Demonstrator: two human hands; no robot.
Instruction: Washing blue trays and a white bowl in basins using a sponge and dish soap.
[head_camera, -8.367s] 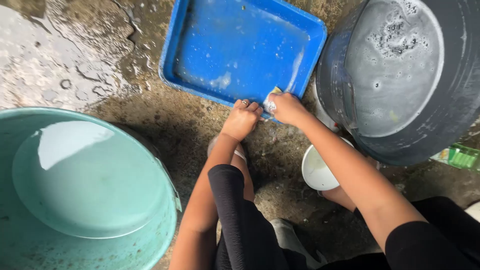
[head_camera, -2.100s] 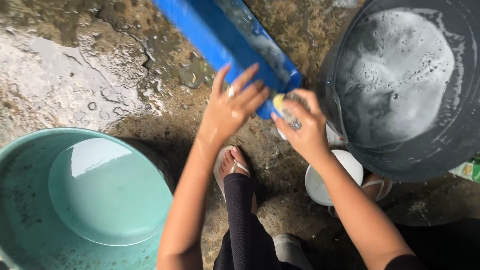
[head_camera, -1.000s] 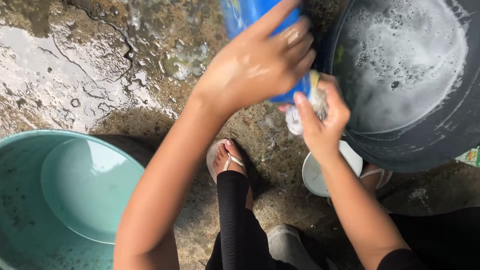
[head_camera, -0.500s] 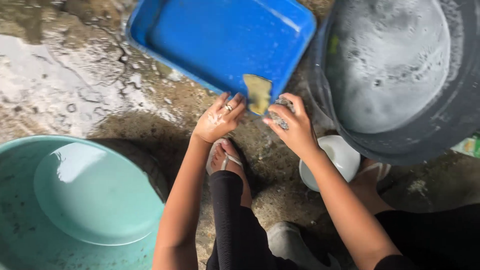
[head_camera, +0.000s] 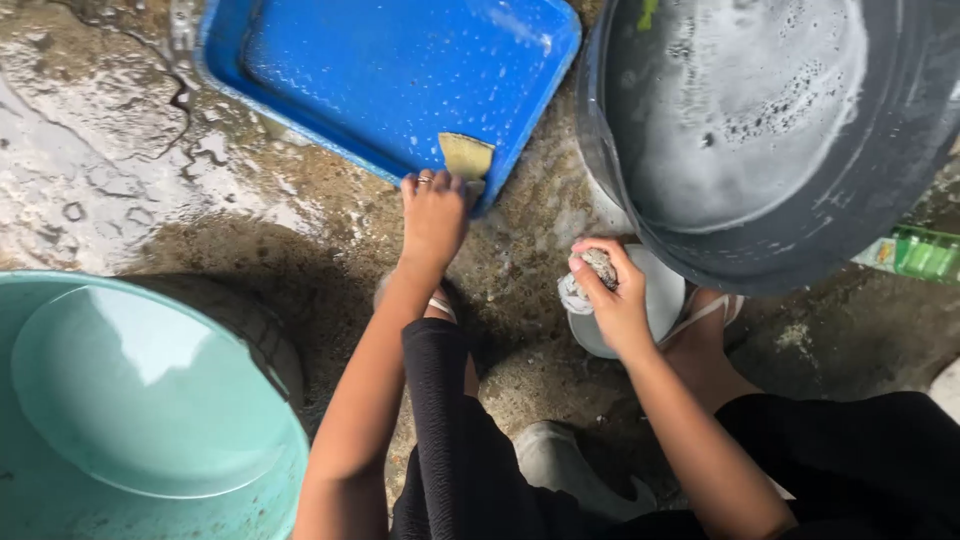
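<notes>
A wet blue plastic tray (head_camera: 380, 70) lies on the ground in front of me. My left hand (head_camera: 432, 208), with a ring on one finger, grips its near edge. A yellow-green sponge (head_camera: 466, 157) rests inside the tray just above that hand. My right hand (head_camera: 608, 290) holds a wad of steel wool scrubber (head_camera: 598, 268) over a small white bowl (head_camera: 655, 300) near my foot.
A dark grey basin (head_camera: 760, 130) of soapy water stands at the right. A teal basin (head_camera: 150, 400) of clean water sits at the lower left. A green bottle (head_camera: 920, 252) lies at the right edge. The concrete ground (head_camera: 90, 150) is wet and cracked.
The tray was lifted and turned, then set down flat. The sponge now lies in the tray. My right hand has pulled back with the scrubber to the white bowl.
</notes>
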